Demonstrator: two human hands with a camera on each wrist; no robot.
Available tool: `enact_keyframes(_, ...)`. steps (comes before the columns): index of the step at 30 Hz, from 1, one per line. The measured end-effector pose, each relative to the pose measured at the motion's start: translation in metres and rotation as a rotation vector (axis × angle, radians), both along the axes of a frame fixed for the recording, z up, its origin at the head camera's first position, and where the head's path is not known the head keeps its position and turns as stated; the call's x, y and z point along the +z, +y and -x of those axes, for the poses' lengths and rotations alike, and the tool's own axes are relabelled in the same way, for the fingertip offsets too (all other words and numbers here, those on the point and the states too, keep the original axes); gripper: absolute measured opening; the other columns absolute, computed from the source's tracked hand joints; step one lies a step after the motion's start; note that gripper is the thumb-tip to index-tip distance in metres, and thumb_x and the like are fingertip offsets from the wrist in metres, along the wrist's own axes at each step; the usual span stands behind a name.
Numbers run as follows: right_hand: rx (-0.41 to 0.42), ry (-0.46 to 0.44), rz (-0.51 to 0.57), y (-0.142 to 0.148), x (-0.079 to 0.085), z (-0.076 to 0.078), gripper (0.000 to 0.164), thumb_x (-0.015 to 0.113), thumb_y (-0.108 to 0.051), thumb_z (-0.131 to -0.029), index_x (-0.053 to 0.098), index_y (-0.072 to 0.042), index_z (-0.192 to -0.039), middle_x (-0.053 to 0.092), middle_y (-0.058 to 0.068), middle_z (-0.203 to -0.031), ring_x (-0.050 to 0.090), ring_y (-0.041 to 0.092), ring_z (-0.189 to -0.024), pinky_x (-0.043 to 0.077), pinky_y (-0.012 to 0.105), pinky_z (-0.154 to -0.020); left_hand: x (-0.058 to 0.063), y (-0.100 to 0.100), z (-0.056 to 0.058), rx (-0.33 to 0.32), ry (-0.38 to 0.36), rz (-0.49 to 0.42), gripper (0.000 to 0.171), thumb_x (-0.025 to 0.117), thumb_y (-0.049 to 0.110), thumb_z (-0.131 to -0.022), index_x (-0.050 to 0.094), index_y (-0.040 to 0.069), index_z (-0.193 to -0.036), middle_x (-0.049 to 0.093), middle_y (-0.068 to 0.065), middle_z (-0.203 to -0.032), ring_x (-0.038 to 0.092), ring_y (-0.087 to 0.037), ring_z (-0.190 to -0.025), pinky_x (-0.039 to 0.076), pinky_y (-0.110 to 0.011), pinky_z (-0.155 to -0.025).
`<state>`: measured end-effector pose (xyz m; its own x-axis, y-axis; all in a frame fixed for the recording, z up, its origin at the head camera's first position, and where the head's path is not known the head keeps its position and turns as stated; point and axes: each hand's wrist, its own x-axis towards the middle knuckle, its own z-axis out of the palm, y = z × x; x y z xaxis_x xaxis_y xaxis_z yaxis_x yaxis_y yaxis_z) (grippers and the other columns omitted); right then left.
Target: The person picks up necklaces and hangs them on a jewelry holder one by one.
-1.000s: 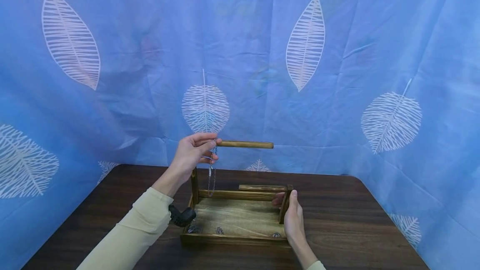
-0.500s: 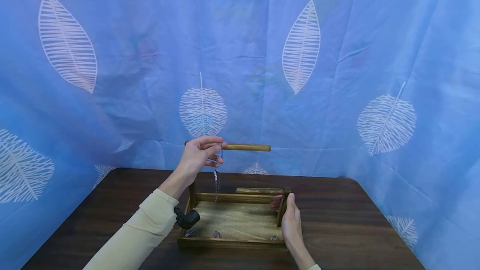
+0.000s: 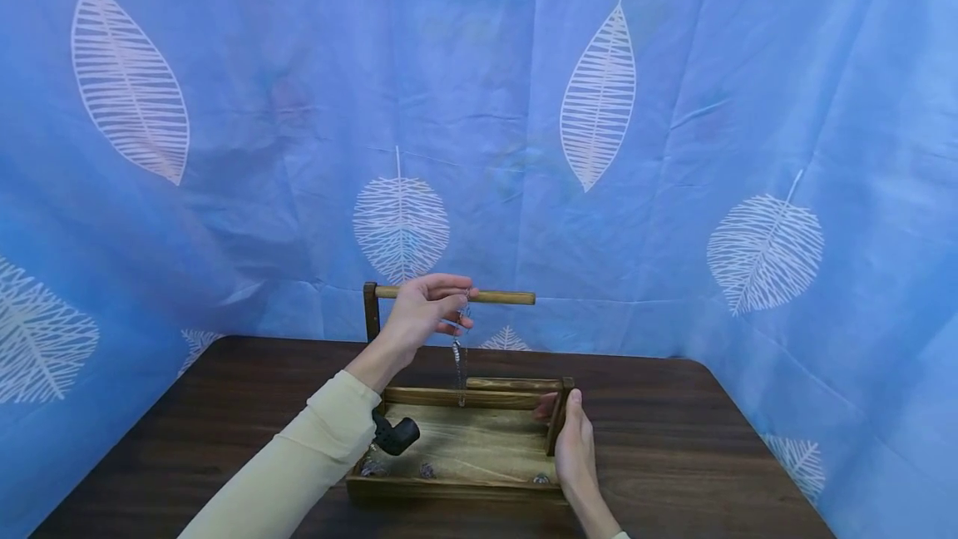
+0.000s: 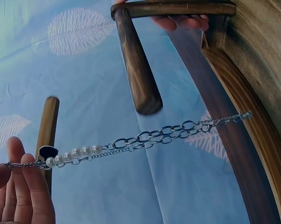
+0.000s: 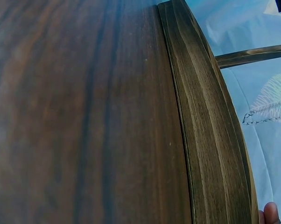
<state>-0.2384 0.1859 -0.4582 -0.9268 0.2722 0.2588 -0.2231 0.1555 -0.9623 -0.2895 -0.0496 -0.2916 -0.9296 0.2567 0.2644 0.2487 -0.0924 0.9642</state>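
My left hand (image 3: pixel 419 314) pinches a silver chain bracelet (image 4: pixel 152 136) with a row of white pearl beads between thumb and fingers. The bracelet hangs down in front of the back of a wooden jewelry stand (image 3: pixel 419 489). Behind this hand runs the stand's upper bar (image 3: pixel 509 297), whose right end is free; the chain does not appear looped over it. On the right, my right hand (image 3: pixel 578 443) grips the stand's short right post (image 3: pixel 559 418), thumb outside and fingers partly hidden behind. A lower bar (image 3: pixel 516 383) extends left from that post.
Small silver chain heaps lie along the tray's front edge, at the left (image 3: pixel 372 467), near the middle (image 3: pixel 427 470) and at the right (image 3: pixel 541 479). A black wrist camera (image 3: pixel 397 436) overhangs the tray's left side. The dark wood table (image 3: pixel 659 439) meets a blue leaf-patterned curtain (image 3: pixel 486 106).
My left hand has moved right along the upper bar with the bracelet, uncovering the bar's left end and its post. The right hand keeps its grip on the stand.
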Motion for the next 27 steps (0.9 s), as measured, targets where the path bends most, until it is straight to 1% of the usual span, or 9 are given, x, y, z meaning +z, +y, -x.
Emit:
enact_keyframes(5, -0.013, 0.000, -0.007, -0.002, 0.000, 0.000, 0.072, 0.015, -0.047, -0.111, 0.063, 0.007, -0.113, 0.067, 0.018, -0.096, 0.064, 0.028, -0.091, 0.050, 0.036, -0.082, 0.001, 0.014, 0.001, -0.019, 0.008, 0.002, 0.028, 0.061, 0.000, -0.100, 0.067, 0.003, -0.127, 0.072, -0.015, -0.116, 0.072, -0.020, -0.071, 0.061, -0.037, -0.067)
enact_keyframes(14, -0.013, 0.011, 0.028, -0.004, 0.001, -0.001, 0.069, 0.016, -0.042, -0.112, 0.062, 0.008, -0.113, 0.068, 0.019, -0.097, 0.066, 0.029, -0.091, 0.052, 0.034, -0.083, -0.001, 0.038, 0.003, -0.039, 0.004, 0.020, 0.027, 0.062, 0.000, -0.099, 0.069, 0.004, -0.125, 0.072, -0.013, -0.114, 0.071, -0.022, -0.070, 0.061, -0.037, -0.065)
enact_keyframes(20, 0.002, 0.007, 0.031, -0.002, 0.001, -0.001, 0.066, 0.015, -0.040, -0.112, 0.063, 0.005, -0.114, 0.067, 0.018, -0.099, 0.065, 0.029, -0.092, 0.051, 0.036, -0.084, -0.002, 0.052, 0.005, -0.062, 0.035, 0.041, 0.026, 0.063, 0.000, -0.099, 0.069, 0.004, -0.124, 0.072, -0.012, -0.113, 0.071, -0.020, -0.069, 0.061, -0.037, -0.064)
enact_keyframes(22, 0.001, 0.004, 0.029, -0.002, 0.001, -0.001, 0.065, 0.015, -0.039, -0.112, 0.063, 0.005, -0.113, 0.067, 0.018, -0.099, 0.065, 0.029, -0.093, 0.051, 0.036, -0.085, -0.002, 0.057, 0.005, -0.073, 0.037, 0.041, 0.026, 0.063, 0.000, -0.099, 0.069, 0.004, -0.124, 0.072, -0.012, -0.114, 0.071, -0.021, -0.069, 0.061, -0.038, -0.065)
enact_keyframes(24, -0.004, 0.004, 0.030, -0.002, 0.002, -0.002, 0.066, 0.015, -0.039, -0.112, 0.063, 0.005, -0.113, 0.068, 0.019, -0.098, 0.065, 0.029, -0.093, 0.051, 0.036, -0.086, -0.001, 0.062, 0.004, -0.082, 0.041, 0.042, 0.026, 0.062, 0.000, -0.099, 0.069, 0.004, -0.124, 0.071, -0.014, -0.115, 0.072, -0.027, -0.072, 0.061, -0.041, -0.067)
enact_keyframes(25, -0.003, 0.005, 0.030, -0.002, 0.002, -0.002, 0.066, 0.015, -0.039, -0.112, 0.063, 0.006, -0.113, 0.068, 0.019, -0.099, 0.065, 0.029, -0.093, 0.051, 0.036, -0.087, -0.001, 0.065, 0.004, -0.084, 0.043, 0.042, 0.026, 0.062, 0.000, -0.099, 0.069, 0.004, -0.124, 0.071, -0.015, -0.116, 0.072, -0.027, -0.072, 0.060, -0.041, -0.067)
enact_keyframes(26, -0.005, 0.005, 0.030, -0.002, 0.002, -0.002, 0.066, 0.015, -0.039, -0.112, 0.063, 0.006, -0.113, 0.068, 0.019, -0.098, 0.065, 0.029, -0.093, 0.051, 0.035, -0.087, -0.002, 0.067, 0.004, -0.087, 0.044, 0.042, 0.026, 0.062, 0.000, -0.099, 0.069, 0.004, -0.123, 0.071, -0.015, -0.117, 0.072, -0.031, -0.074, 0.060, -0.041, -0.066)
enact_keyframes(27, -0.005, 0.007, 0.031, -0.002, 0.002, -0.002, 0.066, 0.015, -0.039, -0.112, 0.063, 0.006, -0.113, 0.068, 0.019, -0.098, 0.065, 0.029, -0.093, 0.051, 0.035, -0.087, -0.002, 0.070, 0.004, -0.088, 0.043, 0.043, 0.025, 0.062, 0.000, -0.099, 0.069, 0.004, -0.123, 0.071, -0.015, -0.116, 0.072, -0.030, -0.073, 0.060, -0.041, -0.066)
